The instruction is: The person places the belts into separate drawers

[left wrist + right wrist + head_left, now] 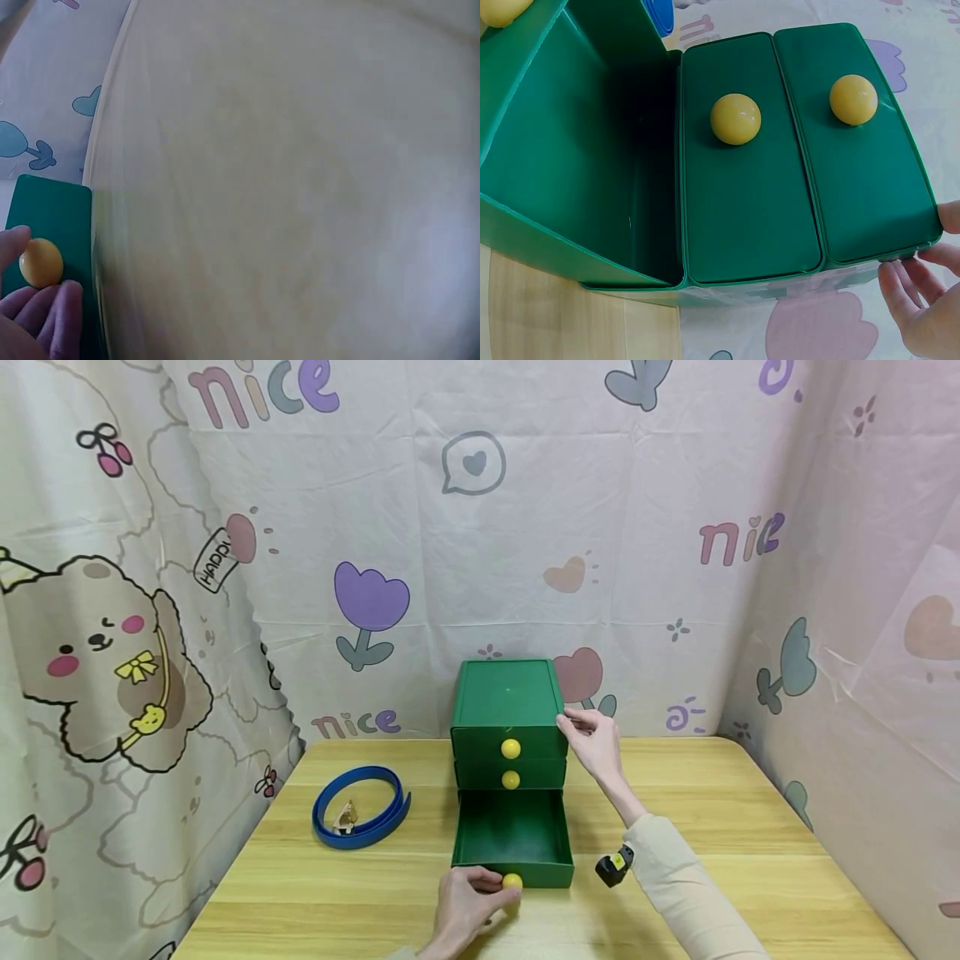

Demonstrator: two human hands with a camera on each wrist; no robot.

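A green drawer cabinet (pixel 510 693) stands on the table with its bottom drawer (pixel 513 831) pulled out, the bare inside showing. My left hand (pixel 465 902) pinches that drawer's round yellow knob (pixel 512 882); in the left wrist view, thumb and fingers lie around the knob (pixel 41 263). At the cabinet's upper right front corner, my right hand (pixel 592 743) grips the edge. The right wrist view has the thumb by the top edge and fingers (pixel 904 289) along the side. The two upper drawers (pixel 750 202) are closed, each with a yellow knob (pixel 736 119).
Left of the cabinet lies a coiled blue belt (pixel 360 837) with a gold-coloured buckle (pixel 345 818). A small black device (pixel 615 866) is by the right sleeve (pixel 682 885). Patterned curtains (pixel 480 543) surround the wooden table (pixel 697 802) at the back and sides.
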